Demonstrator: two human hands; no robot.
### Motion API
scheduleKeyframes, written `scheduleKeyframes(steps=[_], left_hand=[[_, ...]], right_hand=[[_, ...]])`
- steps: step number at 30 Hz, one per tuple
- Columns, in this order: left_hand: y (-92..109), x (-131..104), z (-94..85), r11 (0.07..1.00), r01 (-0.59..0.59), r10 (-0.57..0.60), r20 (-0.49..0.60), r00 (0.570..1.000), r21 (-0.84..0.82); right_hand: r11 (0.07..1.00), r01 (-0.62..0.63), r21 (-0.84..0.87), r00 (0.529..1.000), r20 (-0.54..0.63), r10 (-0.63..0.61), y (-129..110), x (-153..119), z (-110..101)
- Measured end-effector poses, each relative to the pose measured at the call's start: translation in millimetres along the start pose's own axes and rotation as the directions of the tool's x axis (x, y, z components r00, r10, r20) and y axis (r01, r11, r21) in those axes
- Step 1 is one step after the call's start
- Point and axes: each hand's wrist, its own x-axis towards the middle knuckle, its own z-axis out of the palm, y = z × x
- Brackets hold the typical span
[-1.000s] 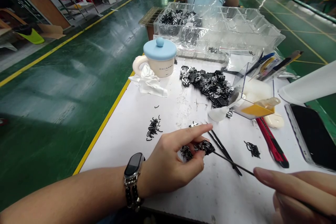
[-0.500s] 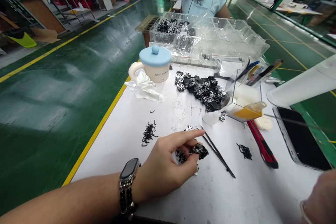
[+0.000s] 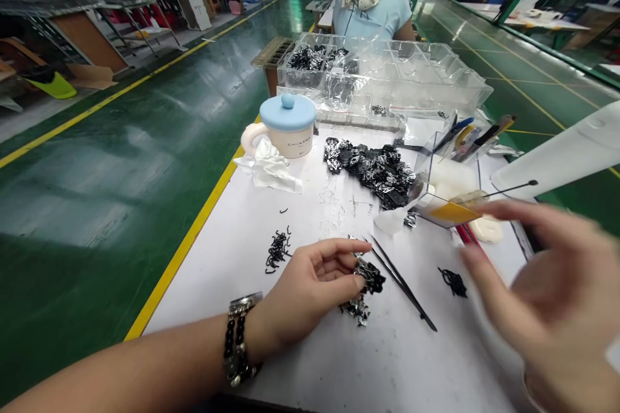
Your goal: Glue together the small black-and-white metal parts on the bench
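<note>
Black parts: lying in a small cluster on the worktop, at the left hand's fingertips.
Left hand: reaching in from the near left, its forearm slanting low; the index finger is pointing straight right, the other fingers are curling beneath it, and the thumb is keeping apart from them, its tip meeting the cluster.
Right hand: hovering blurred at the near right, palm turning left, index finger and thumb spreading wide.
Knobbed rod: showing just above that index finger; whether it is being held, one cannot tell.
Tweezers: lying between the hands.
</note>
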Motion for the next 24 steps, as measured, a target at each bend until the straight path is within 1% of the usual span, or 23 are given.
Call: scheduleKeyframes(steps=[1, 3, 4, 5, 7, 10, 15, 19, 24], left_hand=[[0.1, 0.5, -0.4, 1.0, 0.014, -0.014, 0.003, 1.0, -0.023], [0.3, 1.2, -1.0, 0.998, 0.029, -0.029, 0.007, 1.0, -0.057], [0.5, 1.5, -1.2, 0.997, 0.033, -0.033, 0.013, 0.999, -0.065], [0.6, 1.6, -1.3, 0.997, 0.037, -0.035, 0.02, 0.999, -0.07], [0.5, 1.8, -1.4, 0.995, 0.053, -0.05, 0.045, 0.998, -0.079], [-0.4, 1.9, -1.1, 0.987, 0.107, -0.098, 0.087, 0.991, -0.116], [-0.6, 2.6, -0.2, 0.976, 0.157, -0.141, 0.112, 0.984, -0.152], [1.2, 1.8, -0.6, 0.983, 0.144, -0.129, 0.128, 0.983, -0.116], [1.6, -1.1, -1.9, 0.996, 0.081, -0.077, 0.142, 0.987, -0.021]], right_hand=[[0.998, 0.001, 0.063, 0.994, 0.108, -0.008, -11.8, -3.2, 3.0], [0.986, 0.04, 0.164, 0.966, 0.246, -0.08, -28.6, -8.6, 10.5], [0.978, 0.056, 0.201, 0.951, 0.287, -0.113, -33.4, -10.5, 14.4], [0.971, 0.071, 0.227, 0.943, 0.301, -0.14, -36.1, -11.9, 17.9], [0.96, 0.084, 0.269, 0.942, 0.293, -0.165, -37.4, -13.4, 22.7], [0.944, 0.095, 0.315, 0.952, 0.25, -0.179, -36.3, -14.1, 24.6], [0.935, 0.117, 0.334, 0.953, 0.225, -0.2, -38.0, -14.8, 24.4], [0.926, 0.125, 0.357, 0.959, 0.196, -0.205, -38.8, -15.4, 24.9], [0.927, 0.153, 0.342, 0.957, 0.183, -0.226, -40.5, -14.1, 23.7]])
